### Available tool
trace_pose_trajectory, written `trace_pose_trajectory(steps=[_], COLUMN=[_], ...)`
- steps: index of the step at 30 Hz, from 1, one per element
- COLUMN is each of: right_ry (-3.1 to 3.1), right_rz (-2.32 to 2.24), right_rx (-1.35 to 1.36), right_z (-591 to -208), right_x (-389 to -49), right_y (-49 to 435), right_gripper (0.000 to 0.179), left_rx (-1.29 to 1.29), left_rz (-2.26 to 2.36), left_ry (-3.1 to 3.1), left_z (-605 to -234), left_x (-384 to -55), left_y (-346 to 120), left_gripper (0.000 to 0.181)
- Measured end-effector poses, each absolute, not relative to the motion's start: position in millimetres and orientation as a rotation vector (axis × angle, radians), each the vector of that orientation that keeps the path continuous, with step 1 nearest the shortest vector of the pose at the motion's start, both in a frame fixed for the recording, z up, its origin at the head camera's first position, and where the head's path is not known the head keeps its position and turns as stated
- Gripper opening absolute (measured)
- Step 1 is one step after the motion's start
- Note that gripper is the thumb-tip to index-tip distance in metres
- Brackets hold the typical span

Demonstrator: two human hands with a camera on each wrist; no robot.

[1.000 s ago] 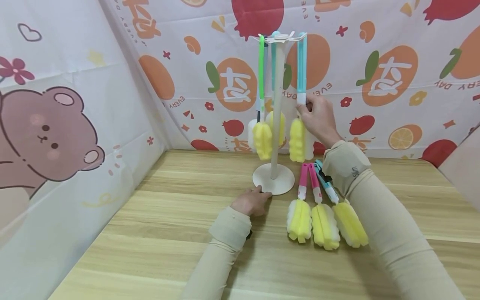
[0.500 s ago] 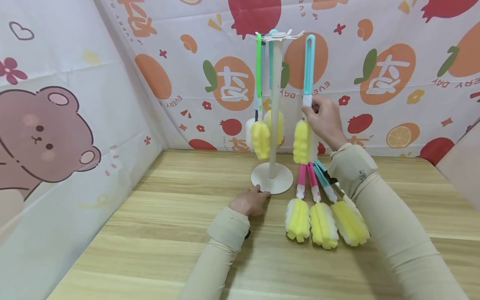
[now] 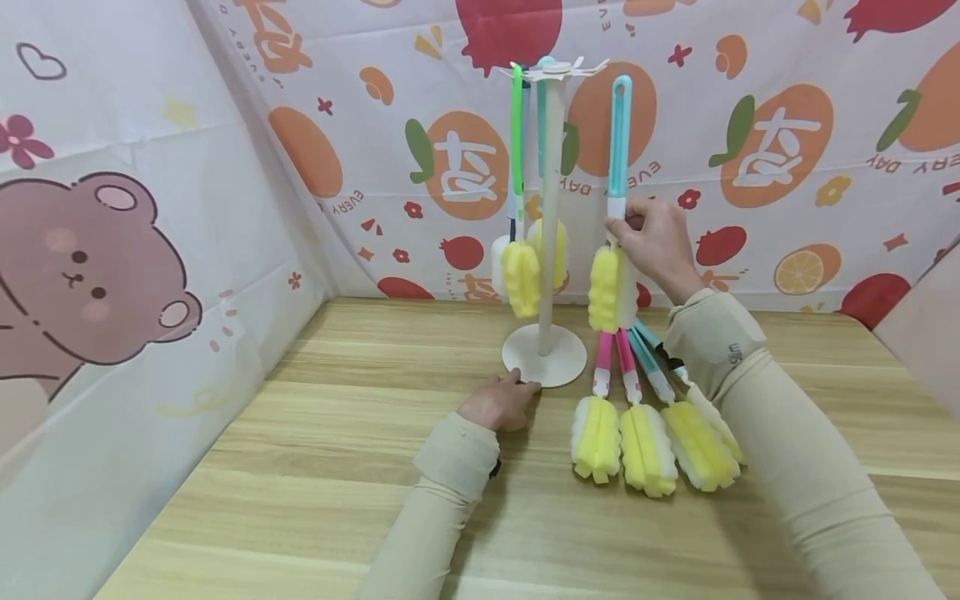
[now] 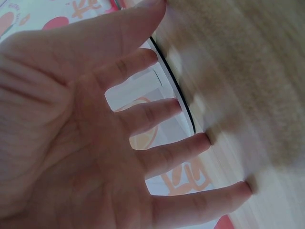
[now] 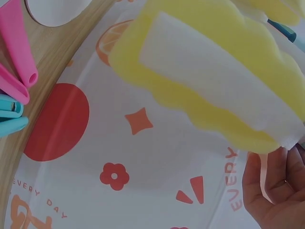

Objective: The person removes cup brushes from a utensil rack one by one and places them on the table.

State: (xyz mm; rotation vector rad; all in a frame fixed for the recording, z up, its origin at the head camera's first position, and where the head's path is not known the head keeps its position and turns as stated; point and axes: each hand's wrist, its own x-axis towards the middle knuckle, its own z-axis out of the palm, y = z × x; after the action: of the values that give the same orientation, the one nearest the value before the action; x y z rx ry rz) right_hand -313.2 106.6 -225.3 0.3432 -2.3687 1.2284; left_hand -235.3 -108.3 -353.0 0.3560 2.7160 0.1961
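Observation:
My right hand (image 3: 660, 242) pinches the neck of a light-blue-handled sponge bottle brush (image 3: 619, 142). It hangs upright, sponge down, right of the white stand (image 3: 551, 167) and apart from its hooks. In the right wrist view its yellow-and-white sponge head (image 5: 214, 76) fills the upper part, above my fingers (image 5: 255, 176). My left hand (image 3: 498, 404) touches the front left edge of the stand's round base (image 3: 545, 367). In the left wrist view the left hand (image 4: 95, 138) has its fingers straight and spread, tips at the table and base rim. A green-handled brush (image 3: 517, 133) hangs from the stand.
Behind the green one hang a grey-blue-handled brush and a light-blue brush (image 3: 542, 125). On the table (image 3: 315, 467) lie two pink-handled brushes (image 3: 596, 437), a blue-handled brush (image 3: 697, 442) and another, partly hidden by my right forearm. Printed cloth (image 3: 390, 167) stands behind.
My right hand has moved the light-blue bottle brush right, away from the stand's hooks, then slightly down. My left hand stays at the base.

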Motion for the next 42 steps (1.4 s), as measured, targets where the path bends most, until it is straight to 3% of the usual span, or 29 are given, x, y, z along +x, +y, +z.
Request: trace_pose_trajectory(steps=[42], right_ry=[-2.526], right_rz=[1.210], right_rx=[0.283], right_z=[-232.4], right_x=[-310.5], right_y=[132.0], right_gripper=[0.034], left_rx=[0.349], left_rz=[0.205], left_ry=[2.719], left_z=[-351.8], left_x=[-234.0], left_y=[-108.8], left_gripper=[0.060])
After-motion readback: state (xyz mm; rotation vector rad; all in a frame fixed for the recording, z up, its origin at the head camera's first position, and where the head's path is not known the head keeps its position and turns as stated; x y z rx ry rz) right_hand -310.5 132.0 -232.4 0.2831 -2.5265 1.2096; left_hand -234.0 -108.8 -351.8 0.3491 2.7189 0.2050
